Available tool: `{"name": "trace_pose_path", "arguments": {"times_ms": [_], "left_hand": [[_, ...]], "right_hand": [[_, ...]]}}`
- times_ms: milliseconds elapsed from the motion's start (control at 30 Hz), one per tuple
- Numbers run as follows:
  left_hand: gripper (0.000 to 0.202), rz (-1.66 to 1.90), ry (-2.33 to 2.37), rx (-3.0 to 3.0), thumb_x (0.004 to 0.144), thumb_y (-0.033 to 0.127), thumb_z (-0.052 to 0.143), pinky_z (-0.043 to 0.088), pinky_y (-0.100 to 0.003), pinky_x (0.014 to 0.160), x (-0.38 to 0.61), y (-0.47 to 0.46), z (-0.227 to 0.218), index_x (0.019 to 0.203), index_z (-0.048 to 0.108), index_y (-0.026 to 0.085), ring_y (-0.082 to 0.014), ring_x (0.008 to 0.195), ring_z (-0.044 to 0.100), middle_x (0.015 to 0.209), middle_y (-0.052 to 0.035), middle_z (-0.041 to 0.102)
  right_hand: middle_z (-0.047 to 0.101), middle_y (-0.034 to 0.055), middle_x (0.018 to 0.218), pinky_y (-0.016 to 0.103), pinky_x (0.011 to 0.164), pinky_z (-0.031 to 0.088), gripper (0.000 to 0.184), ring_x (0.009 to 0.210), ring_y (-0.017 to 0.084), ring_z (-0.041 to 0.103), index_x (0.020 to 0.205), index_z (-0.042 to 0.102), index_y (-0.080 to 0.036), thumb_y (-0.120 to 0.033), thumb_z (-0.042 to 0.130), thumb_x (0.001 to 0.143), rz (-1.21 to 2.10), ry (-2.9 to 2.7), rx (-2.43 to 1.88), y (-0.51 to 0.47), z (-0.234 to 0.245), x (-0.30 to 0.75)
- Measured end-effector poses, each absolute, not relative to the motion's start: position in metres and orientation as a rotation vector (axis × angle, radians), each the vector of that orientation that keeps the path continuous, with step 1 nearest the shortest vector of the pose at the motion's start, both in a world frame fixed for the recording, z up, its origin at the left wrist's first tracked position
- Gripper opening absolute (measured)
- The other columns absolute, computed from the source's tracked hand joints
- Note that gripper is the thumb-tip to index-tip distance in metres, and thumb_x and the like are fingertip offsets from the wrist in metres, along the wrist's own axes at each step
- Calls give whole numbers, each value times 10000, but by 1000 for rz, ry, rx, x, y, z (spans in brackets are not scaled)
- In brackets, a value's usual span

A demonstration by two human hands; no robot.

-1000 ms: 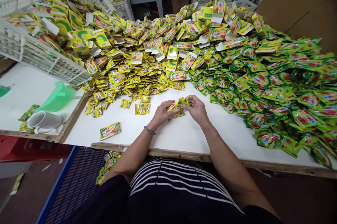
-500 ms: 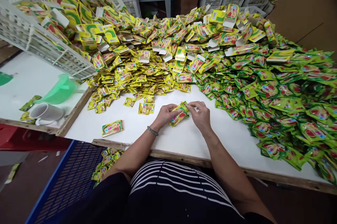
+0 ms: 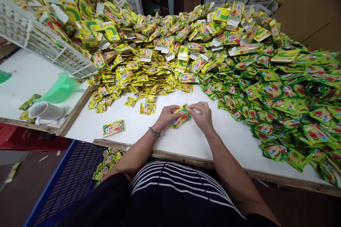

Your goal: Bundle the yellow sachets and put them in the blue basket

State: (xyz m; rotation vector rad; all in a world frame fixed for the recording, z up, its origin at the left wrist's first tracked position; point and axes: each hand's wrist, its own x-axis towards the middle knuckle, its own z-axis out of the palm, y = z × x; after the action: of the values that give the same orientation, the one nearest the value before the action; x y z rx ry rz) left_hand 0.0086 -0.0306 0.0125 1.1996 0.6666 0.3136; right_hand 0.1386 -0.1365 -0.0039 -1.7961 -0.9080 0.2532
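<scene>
Over the white tabletop, my left hand (image 3: 169, 116) grips a small yellow-green carton (image 3: 179, 122) with a red fruit print, its thumb lying across the front. My right hand (image 3: 201, 114) has its fingertips closed at the carton's upper right end, partly covering that end. A similar closed carton (image 3: 113, 128) lies flat to the left of my hands. Beyond my hands are a few loose small yellow sachets (image 3: 147, 108) and a heap of yellow sachets (image 3: 128, 77). A large heap of green sachets (image 3: 274, 95) spreads to the right.
Many open-ended cartons (image 3: 186, 35) are piled at the back. A tilted white plastic crate (image 3: 57, 54) spills more cartons at left. A white mug (image 3: 46, 111) and a green translucent scoop (image 3: 60, 88) sit on the left table. A blue crate (image 3: 62, 180) stands below the wooden edge.
My right fingertips have shifted slightly leftward over the carton's upper end. My left hand keeps its hold, and the carton stays in nearly the same place. The view has shifted slightly.
</scene>
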Motion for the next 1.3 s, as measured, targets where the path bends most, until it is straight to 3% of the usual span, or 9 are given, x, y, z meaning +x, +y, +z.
{"name": "trace_pose_path", "arguments": {"times_ms": [167, 267, 400, 500, 633, 733, 900, 1033, 1300], "left_hand": [[478, 373, 695, 1113, 505, 380, 864, 449, -219, 597, 11, -30, 7, 838, 649, 112, -96, 606, 589, 734, -1, 677], [511, 379, 674, 1095, 495, 384, 868, 450, -212, 578, 12, -30, 7, 847, 614, 115, -90, 571, 579, 688, 11, 658], [646, 508, 679, 1110, 594, 409, 823, 420, -202, 506, 15, -30, 12, 1105, 503, 177, -90, 481, 540, 600, 62, 602], [684, 617, 657, 1142, 642, 411, 792, 456, -215, 556, 15, -30, 14, 1199, 445, 217, -107, 558, 584, 685, 52, 612], [514, 563, 560, 1257, 670, 394, 768, 463, -212, 617, 11, -27, 11, 1085, 545, 191, -101, 653, 583, 771, 24, 608], [447, 502, 539, 1318, 668, 376, 766, 439, -201, 598, 8, -26, 8, 1024, 578, 182, -90, 638, 553, 744, 31, 590], [520, 484, 589, 1262, 661, 396, 767, 428, -206, 574, 7, -26, 10, 1077, 533, 189, -92, 598, 562, 701, 42, 596], [568, 513, 675, 1179, 592, 392, 811, 418, -204, 532, 6, -27, 10, 1019, 496, 190, -87, 530, 554, 649, 62, 608], [534, 447, 673, 1220, 568, 367, 835, 418, -199, 510, 7, -28, 12, 974, 564, 151, -82, 511, 558, 655, 30, 645]], "right_hand": [[701, 60, 944, 505, 980, 352, 235, 1061, 274, 570, 815, 731, -275, -434, 557, 824, 366, -1003, -1806, -137, 2, 128], [690, 67, 1002, 499, 986, 356, 272, 989, 251, 608, 983, 689, -250, -426, 546, 833, 433, -1052, -1754, -136, 5, 124], [650, 89, 1106, 449, 960, 416, 392, 1111, 249, 545, 1116, 599, -229, -463, 606, 803, 299, -866, -1689, -135, 5, 127], [625, 84, 1144, 392, 876, 481, 395, 1093, 239, 552, 1037, 625, -230, -505, 653, 756, 387, -771, -1621, -134, -1, 129], [642, 10, 815, 319, 699, 511, 335, 734, 162, 596, 899, 642, -215, -521, 641, 762, 734, -772, -1464, -131, -11, 126], [592, -26, 673, 295, 635, 486, 297, 632, 139, 555, 823, 619, -215, -503, 651, 753, 822, -775, -1435, -132, -14, 125], [640, -26, 749, 319, 661, 503, 459, 649, 149, 571, 1133, 606, -244, -464, 674, 736, 769, -751, -1495, -134, -8, 129], [704, 44, 1003, 366, 820, 494, 287, 904, 201, 614, 950, 719, -238, -453, 615, 791, 629, -881, -1547, -137, 0, 129], [710, 24, 733, 341, 671, 522, 320, 661, 171, 626, 774, 706, -202, -482, 756, 628, 828, -558, -1416, -133, -2, 130]]}}
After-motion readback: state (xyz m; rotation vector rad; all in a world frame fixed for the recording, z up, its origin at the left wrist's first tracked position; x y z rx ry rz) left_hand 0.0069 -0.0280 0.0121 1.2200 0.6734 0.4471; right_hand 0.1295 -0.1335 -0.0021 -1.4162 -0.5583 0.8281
